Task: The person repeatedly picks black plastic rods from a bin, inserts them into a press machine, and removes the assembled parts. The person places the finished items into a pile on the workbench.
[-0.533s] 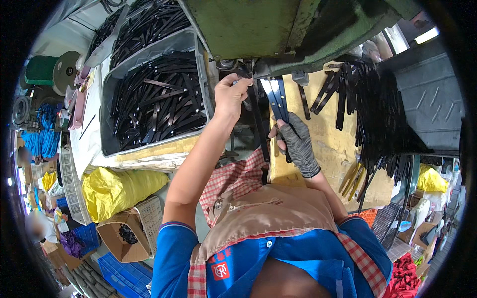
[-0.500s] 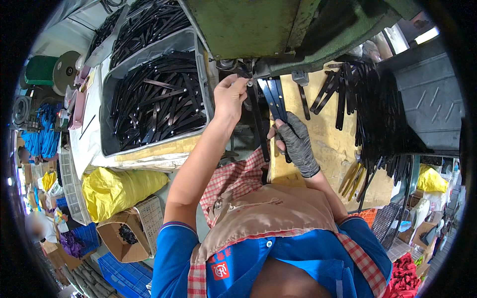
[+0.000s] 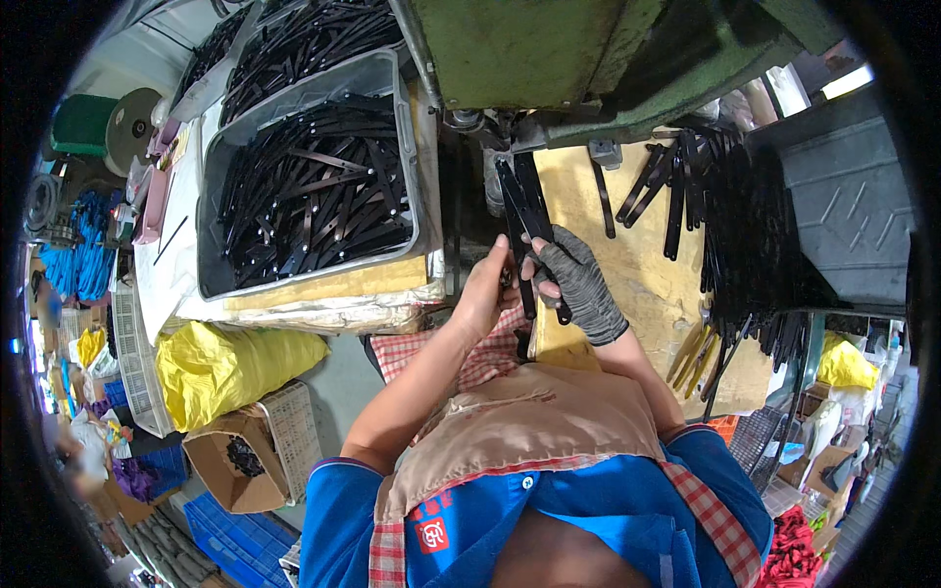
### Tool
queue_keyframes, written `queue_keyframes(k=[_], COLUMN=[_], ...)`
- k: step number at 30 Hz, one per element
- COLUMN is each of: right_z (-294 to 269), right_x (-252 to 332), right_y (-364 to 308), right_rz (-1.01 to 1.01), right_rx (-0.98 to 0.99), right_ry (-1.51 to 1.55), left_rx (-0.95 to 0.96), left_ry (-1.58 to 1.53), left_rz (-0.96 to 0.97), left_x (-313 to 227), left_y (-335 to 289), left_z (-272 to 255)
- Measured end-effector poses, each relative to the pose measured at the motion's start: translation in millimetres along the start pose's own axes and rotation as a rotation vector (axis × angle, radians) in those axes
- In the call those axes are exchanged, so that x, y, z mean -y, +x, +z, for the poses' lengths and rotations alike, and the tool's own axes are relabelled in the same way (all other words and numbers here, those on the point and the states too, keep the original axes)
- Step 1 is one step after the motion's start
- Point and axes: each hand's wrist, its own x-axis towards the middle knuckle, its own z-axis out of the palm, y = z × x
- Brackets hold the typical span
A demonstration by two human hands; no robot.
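— Hands? 
— The gloved right hand (image 3: pixel 580 284) is gripping black strips (image 3: pixel 524 211); the bare left hand (image 3: pixel 487 294) is pinching them just beside it.
— Surroundings? 
— A yellow board (image 3: pixel 637 265) is lying under the fingers; a grey bin (image 3: pixel 407 127) is sitting left of them.

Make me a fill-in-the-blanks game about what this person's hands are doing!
1. The right hand wears a grey ____.
2. The left hand is ____, with no covering.
3. Both hands hold long black strips under a ____ machine.
4. The grey bin on the left is full of black ____.

Missing words: glove; bare; green; strips
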Motion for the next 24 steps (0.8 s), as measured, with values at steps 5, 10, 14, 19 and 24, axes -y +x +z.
queue_keyframes(k=[5,10,14,19,24], right_z=[-5.4,-3.9,-2.6,1.0,8.2], right_x=[-5.5,-11.8,-7.6,-6.0,-1.2], right_y=[-6.2,-6.4,-10.6,-8.0,-1.1], right_rz=[-0.025,-0.077,-0.066,-0.14,-0.15], right_rx=[-0.03,-0.035,0.025,-0.085,0.056], right_ry=[0.045,0.026,0.041,-0.044,-0.032], left_rx=[0.118,0.077,0.08,0.02,-0.146], left_ry=[0.229,0.256,0.224,0.411,-0.166], left_rz=[0.359,0.434,0.406,0.575,0.646], left_x=[14.6,16.6,6.5,-30.4,-97.6], left_y=[-18.6,-19.8,-28.5,-46.8,-37.9], left_z=[-0.2,1.7,7.2,-1.0,-50.7])
